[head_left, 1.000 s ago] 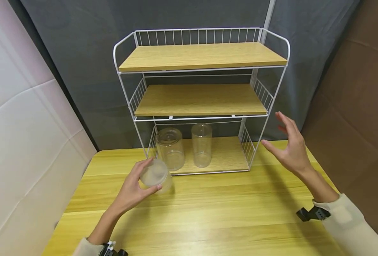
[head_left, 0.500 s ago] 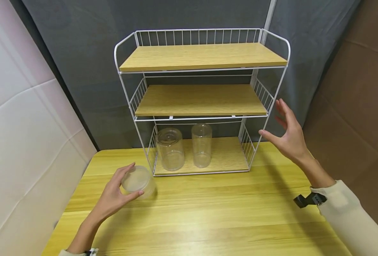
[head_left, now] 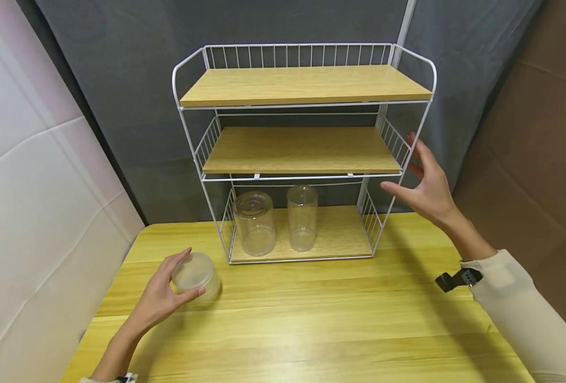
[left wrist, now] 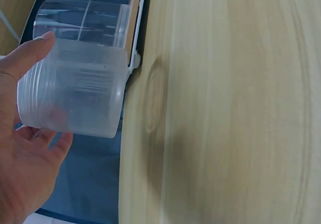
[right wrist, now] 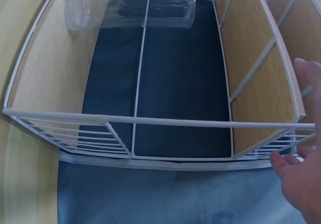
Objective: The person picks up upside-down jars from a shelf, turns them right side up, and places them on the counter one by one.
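Observation:
My left hand grips a cloudy, clear plastic jar between thumb and fingers, at the left of the table. In the left wrist view the jar has a ribbed end toward the palm. My right hand is at the right side of the white wire rack, level with the middle shelf. Its fingers reach behind the right front post while the thumb stays in front, spread apart. In the right wrist view its fingertips are right at the side rails.
On the bottom shelf stand a wide clear jar and a narrower, taller clear jar. A wooden top shelf and middle shelf lie above. Grey cloth hangs behind; a brown panel borders the right.
My left hand has carried the cloudy jar left, away from the rack's front left corner. My right hand has moved up and left to the rack's right post.

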`<state>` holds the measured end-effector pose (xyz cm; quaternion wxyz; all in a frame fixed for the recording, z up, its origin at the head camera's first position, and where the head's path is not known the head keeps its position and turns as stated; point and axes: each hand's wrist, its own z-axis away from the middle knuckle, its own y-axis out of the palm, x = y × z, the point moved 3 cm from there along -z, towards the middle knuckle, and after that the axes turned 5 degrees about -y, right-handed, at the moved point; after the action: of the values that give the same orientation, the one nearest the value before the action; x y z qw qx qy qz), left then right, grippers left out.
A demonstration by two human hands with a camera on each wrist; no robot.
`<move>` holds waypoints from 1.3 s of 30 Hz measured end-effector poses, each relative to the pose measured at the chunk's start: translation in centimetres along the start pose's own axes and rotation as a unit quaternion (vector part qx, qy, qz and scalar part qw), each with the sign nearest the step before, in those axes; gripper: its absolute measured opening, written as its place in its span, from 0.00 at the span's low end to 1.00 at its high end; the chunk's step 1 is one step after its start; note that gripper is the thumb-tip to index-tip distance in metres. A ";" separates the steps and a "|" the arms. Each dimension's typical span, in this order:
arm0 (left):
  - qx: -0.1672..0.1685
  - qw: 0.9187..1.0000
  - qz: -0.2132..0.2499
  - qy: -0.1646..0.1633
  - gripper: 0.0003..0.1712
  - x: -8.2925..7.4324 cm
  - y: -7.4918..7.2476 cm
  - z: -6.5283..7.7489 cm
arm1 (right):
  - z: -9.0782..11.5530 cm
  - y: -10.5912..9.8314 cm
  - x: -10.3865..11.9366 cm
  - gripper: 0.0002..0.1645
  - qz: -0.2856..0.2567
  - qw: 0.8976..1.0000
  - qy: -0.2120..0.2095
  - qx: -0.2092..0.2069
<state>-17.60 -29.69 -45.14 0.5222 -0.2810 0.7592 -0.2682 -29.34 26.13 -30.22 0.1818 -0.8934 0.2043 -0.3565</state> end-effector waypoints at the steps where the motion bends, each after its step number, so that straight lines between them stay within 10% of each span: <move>1: 0.001 1.000 -0.001 -0.001 0.55 0.1 0.0 0.1 | -0.1 0.0 0.1 0.70 0.001 1.000 0.002 0.002; 31: 0.025 0.999 0.005 -0.037 0.62 2.3 1.1 1.4 | -1.3 0.7 -0.5 0.61 -0.026 0.999 0.043 -0.013; 39: -0.018 0.999 0.039 -0.001 0.67 0.8 0.5 0.9 | -1.3 0.8 -0.4 0.60 -0.031 0.999 0.041 -0.013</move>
<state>-17.03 -29.96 -46.30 0.5280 -0.2602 0.7739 -0.2339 -30.73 25.39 -29.94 0.1506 -0.8864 0.1881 -0.3954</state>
